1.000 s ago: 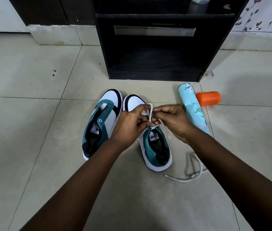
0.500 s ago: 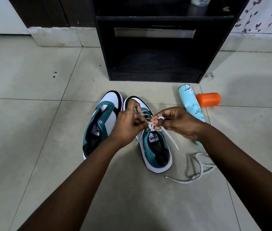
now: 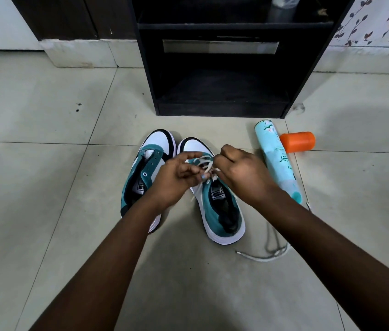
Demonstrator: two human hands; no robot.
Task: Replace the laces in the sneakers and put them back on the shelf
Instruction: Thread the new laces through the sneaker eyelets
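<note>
Both hands, left hand (image 3: pixel 176 177) and right hand (image 3: pixel 241 173), pinch the white cotton lace (image 3: pixel 206 164) over the teal-and-white suede sneaker (image 3: pixel 219 206) beneath them.

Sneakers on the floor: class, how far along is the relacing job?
Done: little yet. In hand: both the left hand and right hand work a white lace on the right sneaker. Left: the left sneaker shows bare eyelets, a loose lace lies on the floor, and the shelf holds no sneakers.

Both forearms reach forward, the left hand (image 3: pixel 175 177) and right hand (image 3: pixel 241 172) close together, fingers curled, seemingly pinching.
</note>
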